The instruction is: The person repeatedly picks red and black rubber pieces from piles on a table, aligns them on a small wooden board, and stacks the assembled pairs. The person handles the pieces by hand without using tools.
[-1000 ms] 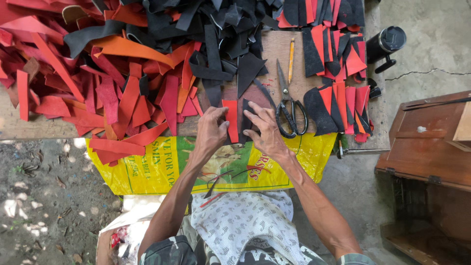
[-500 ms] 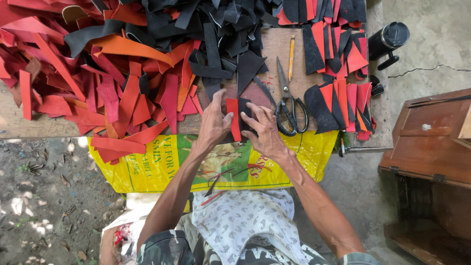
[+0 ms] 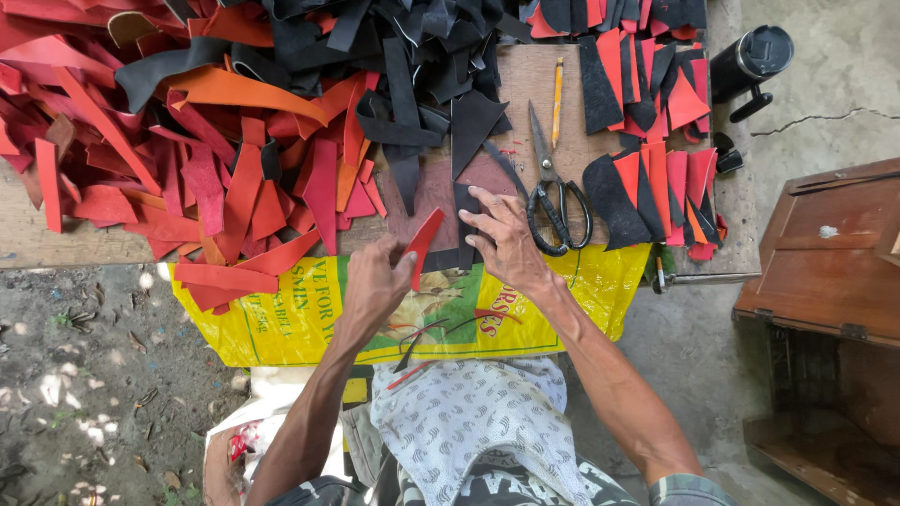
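We've lifted the red leather sliver [image 3: 424, 245] off the board: half a second ago both hands lay on the stack, now our left hand [image 3: 377, 281] pinches it tilted up, so it's parted from the pile. Our right hand [image 3: 503, 236], fingers spread, presses the black piece [image 3: 466, 225] at its 12 o'clock. One pair of scissors [image 3: 553, 197] at 3 o'clock, one pencil [image 3: 557, 90], one black flask [image 3: 750, 60]; scraps beyond counting.

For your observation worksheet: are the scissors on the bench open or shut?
Shut: the scissors lie flat on the bench, blades together in one point.
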